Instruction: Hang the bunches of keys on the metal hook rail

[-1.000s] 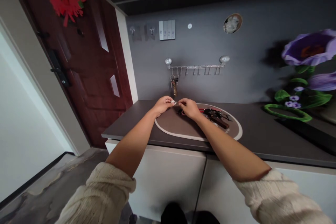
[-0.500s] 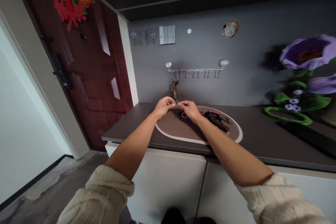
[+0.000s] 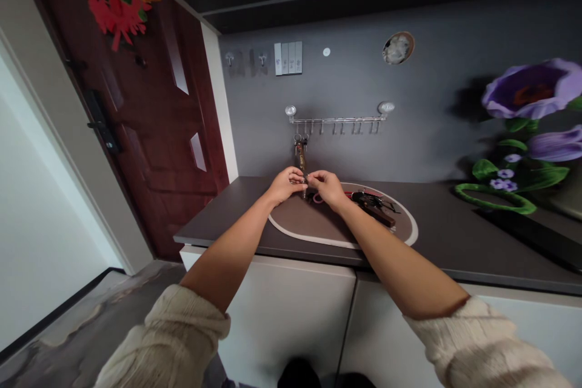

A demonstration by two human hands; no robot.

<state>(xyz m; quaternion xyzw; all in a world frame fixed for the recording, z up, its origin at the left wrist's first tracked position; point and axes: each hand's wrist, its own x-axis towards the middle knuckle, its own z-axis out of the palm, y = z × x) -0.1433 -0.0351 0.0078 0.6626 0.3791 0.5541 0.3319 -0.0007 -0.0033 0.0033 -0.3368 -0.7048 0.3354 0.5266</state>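
Note:
My left hand is closed in a pinch on a small metal key ring, most of it hidden by the fingers. A thin shiny piece, likely a key, hangs just below the thumb. My right hand meets it from the right, its thumb and index finger pinched on the same key ring. Both hands are above the left part of an oval brown mat. Close behind them, a brown key fob with lettering hangs with keys from the leftmost hooks of a clear hook rail.
On the mat, right of my hands, lies a pile of dark keys and straps. A pink loop sits partly behind my right hand. Purple artificial flowers stand at the counter's right. A dark red door is at the left.
The fingers have shifted slightly on the key ring, and a shiny piece now dangles below my left thumb. The view has moved a little; the hanging fob stays on the rail.

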